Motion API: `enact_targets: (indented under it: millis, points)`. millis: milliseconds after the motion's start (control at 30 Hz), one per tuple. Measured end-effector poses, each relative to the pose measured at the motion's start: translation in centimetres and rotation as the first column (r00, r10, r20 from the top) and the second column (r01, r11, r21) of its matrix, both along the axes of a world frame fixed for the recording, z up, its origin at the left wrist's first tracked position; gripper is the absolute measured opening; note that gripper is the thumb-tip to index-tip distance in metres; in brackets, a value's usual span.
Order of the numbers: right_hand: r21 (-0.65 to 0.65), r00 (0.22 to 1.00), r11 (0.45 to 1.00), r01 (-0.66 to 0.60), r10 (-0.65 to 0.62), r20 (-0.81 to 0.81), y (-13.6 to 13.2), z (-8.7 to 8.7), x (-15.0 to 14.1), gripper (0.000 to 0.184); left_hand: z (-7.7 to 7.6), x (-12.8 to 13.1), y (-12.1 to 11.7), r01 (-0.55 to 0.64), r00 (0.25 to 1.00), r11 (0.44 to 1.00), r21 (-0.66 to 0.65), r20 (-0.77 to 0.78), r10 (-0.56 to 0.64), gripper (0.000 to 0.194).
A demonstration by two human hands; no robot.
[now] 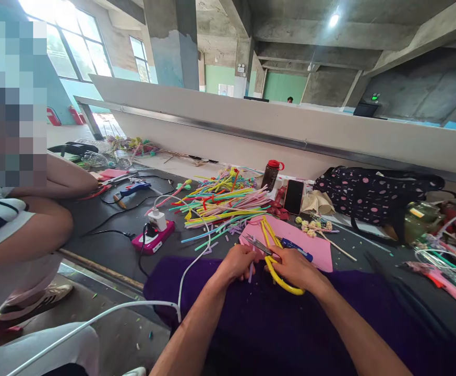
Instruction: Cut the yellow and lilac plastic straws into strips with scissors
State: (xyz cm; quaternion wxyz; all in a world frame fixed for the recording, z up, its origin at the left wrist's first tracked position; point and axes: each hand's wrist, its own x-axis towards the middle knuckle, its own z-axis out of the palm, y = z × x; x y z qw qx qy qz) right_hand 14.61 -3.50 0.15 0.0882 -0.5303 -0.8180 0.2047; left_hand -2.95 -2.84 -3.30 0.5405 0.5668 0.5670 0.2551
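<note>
My left hand point(238, 262) pinches a short light-purple straw point(250, 273) that hangs down below the fingers. My right hand point(294, 266) is wrapped round a pair of scissors with a thick yellow handle point(286, 285). Their metal blades point(260, 247) point left, close to my left fingers and the straw. Beneath and behind both hands lies a pink sheet point(318, 245). A blue-handled tool point(296, 249) and a bent yellow strip point(266, 230) lie on it, just beyond my right hand. Dark purple cloth point(267, 324) spreads under my forearms.
A heap of coloured straws point(228, 201) lies ahead, near a red-lidded bottle point(272, 175) and a phone point(294, 197). A pink power strip point(154, 239) with a white cable stands left. A patterned bag point(369, 198) sits right. A co-worker's knee point(48, 222) is at left.
</note>
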Motion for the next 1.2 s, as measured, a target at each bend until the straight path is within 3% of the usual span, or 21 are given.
enact_targets:
  millis: [133, 267, 433, 600, 900, 1200]
  points:
    - [-0.006, 1.000, 1.000, 0.012, -0.012, 0.020, 0.3, -0.3, 0.0, 0.033, 0.0, 0.0, -0.1, -0.009, 1.000, 1.000, -0.006, -0.001, 0.009, 0.019]
    - [0.013, 0.996, 0.999, 0.036, -0.035, -0.079, 0.4, 0.0, 1.0, 0.038, -0.2, -0.1, 0.1, -0.041, 0.999, 0.999, 0.027, 0.010, 0.040, 0.021]
    - [-0.016, 0.984, 0.999, 0.051, -0.053, -0.169, 0.1, 1.0, 2.0, 0.050, -0.2, -0.3, 0.6, -0.133, 0.980, 0.986, 0.102, 0.161, 0.115, 0.028]
    - [-0.050, 0.993, 0.999, 0.017, -0.022, -0.117, -0.6, 1.2, 1.2, 0.056, -0.1, -0.4, 0.6, -0.097, 0.964, 0.991, 0.090, 0.258, 0.071, 0.031]
    - [-0.055, 0.994, 0.998, 0.019, -0.025, -0.107, -1.2, 1.4, 0.2, 0.055, -0.3, 0.0, 0.4, -0.069, 0.977, 0.992, 0.102, 0.209, 0.046, 0.026]
    - [-0.069, 0.990, 0.997, -0.026, 0.016, -0.139, -1.1, 1.3, 0.0, 0.042, -0.2, -0.1, 0.4, -0.078, 0.983, 0.991, 0.106, 0.173, 0.059, 0.026]
